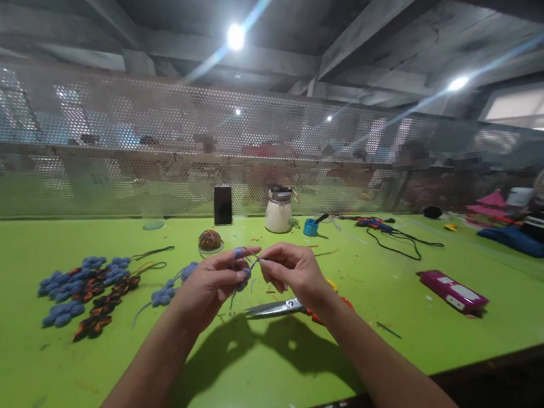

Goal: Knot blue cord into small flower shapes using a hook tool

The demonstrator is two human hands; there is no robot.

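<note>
The thin blue yarn (253, 263) strung between the hands looks like the weak point: if the left hand (212, 283) eased its hold, the loop over its forefinger could slacken and slide off, and a hard tug from the right hand (294, 270) might pull the stitches tight or out of shape. The left thumb and fingers are nearly closed, pinching the small blue crocheted piece (243, 282) with the forefinger stretched out; the right thumb and forefinger are pressed together on the yarn — whether a slim tool sits there too, I cannot tell. The scissors (275, 308) lie on the green table (215, 394) right below the work, so a dangling strand could catch on their blades, or a dropping wrist could knock the handles. The piece itself is held up over the far side of the scissors, near the blade end; it looks soft, puffy and knobbly, mostly hidden by fingers, with a loose tail hanging under it. Left of the scissors lie blue flower shapes (60, 285) of similar texture, mixed with dark orange-flecked ones (109, 304) — and beyond the blades sits a multicoloured yarn ball (210, 240).
</note>
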